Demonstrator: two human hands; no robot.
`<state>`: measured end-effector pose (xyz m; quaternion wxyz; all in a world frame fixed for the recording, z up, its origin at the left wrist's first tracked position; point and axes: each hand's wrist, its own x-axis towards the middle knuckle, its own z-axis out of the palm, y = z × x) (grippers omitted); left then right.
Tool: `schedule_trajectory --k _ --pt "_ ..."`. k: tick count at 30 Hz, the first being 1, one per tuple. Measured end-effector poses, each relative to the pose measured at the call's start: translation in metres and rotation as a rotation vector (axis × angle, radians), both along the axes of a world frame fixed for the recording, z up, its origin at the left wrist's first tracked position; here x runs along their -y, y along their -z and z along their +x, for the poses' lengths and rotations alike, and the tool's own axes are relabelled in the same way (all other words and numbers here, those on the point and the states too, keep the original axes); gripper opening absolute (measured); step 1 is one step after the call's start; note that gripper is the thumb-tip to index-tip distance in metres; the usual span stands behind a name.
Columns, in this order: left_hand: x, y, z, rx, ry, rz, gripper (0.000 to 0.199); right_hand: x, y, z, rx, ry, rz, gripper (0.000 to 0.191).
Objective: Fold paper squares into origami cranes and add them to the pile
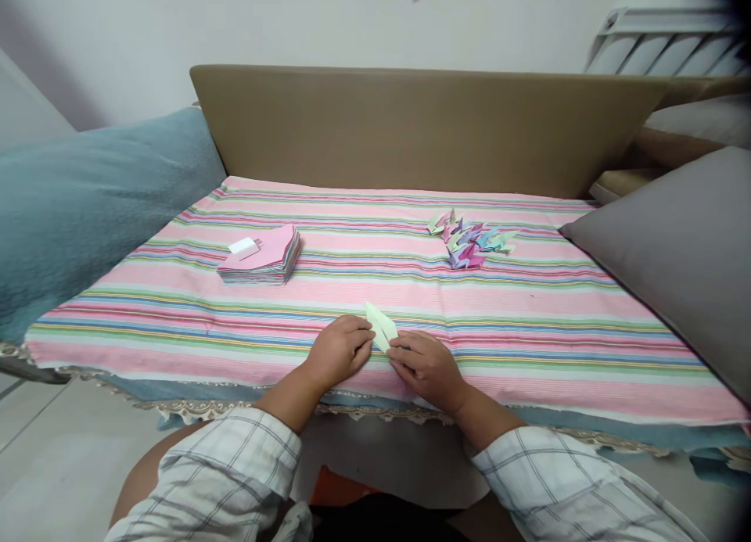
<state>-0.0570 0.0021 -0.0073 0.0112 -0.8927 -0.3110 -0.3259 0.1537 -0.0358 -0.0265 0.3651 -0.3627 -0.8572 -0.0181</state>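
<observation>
A pale green piece of folded paper (381, 324), narrow and pointed at the top, lies near the front edge of the striped cloth. My left hand (341, 346) grips its left edge with closed fingers. On the lower right side, my right hand (427, 367) pinches the same paper between thumb and fingers. A dark slit or fold line runs down the middle of the paper. Its lower end is partly hidden by my fingers.
A stack of coloured paper (261, 262) sits at the left, with a white plug adapter (244, 249) on top. Several folded paper cranes (466, 241) are heaped at the right. A grey cushion (674, 253) borders the right side; a brown backrest (411, 131) stands behind.
</observation>
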Motion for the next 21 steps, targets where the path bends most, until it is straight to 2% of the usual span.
schedule_trajectory --k 9,21 --pt "0.0048 -0.0037 -0.0022 -0.236 0.035 0.111 0.032 0.0 -0.0004 -0.0007 0.013 -0.003 -0.002 0.015" --pt "0.0036 0.0034 -0.0055 -0.272 0.003 0.068 0.036 0.0006 0.0006 0.0003 0.044 -0.02 -0.013 0.018"
